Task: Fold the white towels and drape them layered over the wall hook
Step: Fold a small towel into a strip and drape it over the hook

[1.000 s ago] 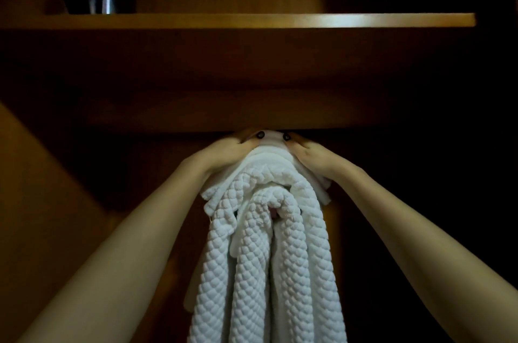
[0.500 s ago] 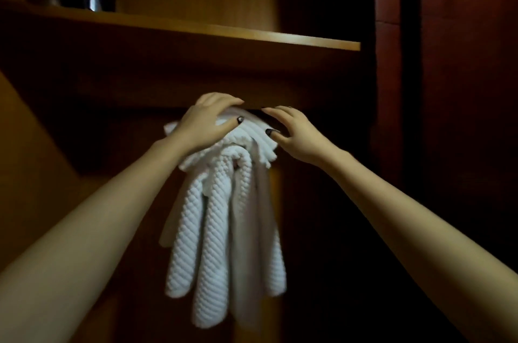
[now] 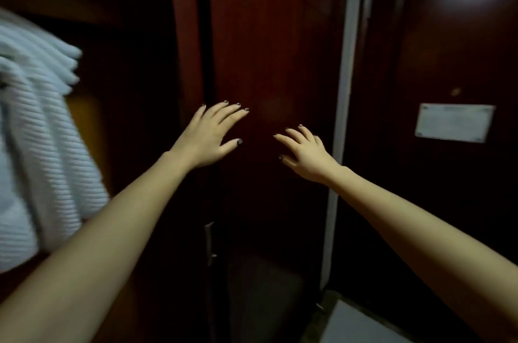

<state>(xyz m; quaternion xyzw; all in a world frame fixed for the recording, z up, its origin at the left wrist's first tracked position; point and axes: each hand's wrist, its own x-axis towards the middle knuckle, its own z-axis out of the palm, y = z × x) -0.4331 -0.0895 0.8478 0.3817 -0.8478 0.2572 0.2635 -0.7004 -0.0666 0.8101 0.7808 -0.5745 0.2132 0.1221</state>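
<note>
Withdrawn from towels (image 3: 36, 132): left hand (image 3: 207, 138), right hand (image 3: 305, 154); fingers (image 3: 227, 115) spread wide, nothing gripped (towels hang unaided; hook hidden). Draping judged done.

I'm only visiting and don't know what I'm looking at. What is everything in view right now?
white ribbed towels: count unclear through blur, white, hanging at far left
dark reddish-brown wooden panel: one, reddish-brown, centre, behind the hands
pale vertical strip: one, whitish-grey, right of the panel
dark glossy door: one, dark brown, right side
pale rectangular plate: one, off-white, on that door, text unreadable
slim metal handle: one, grey, low centre
pale flat surface: one, whitish, bottom right, kind unclear
left hand: one, fingers spread, holding nothing
right hand: one, fingers spread, holding nothing
</note>
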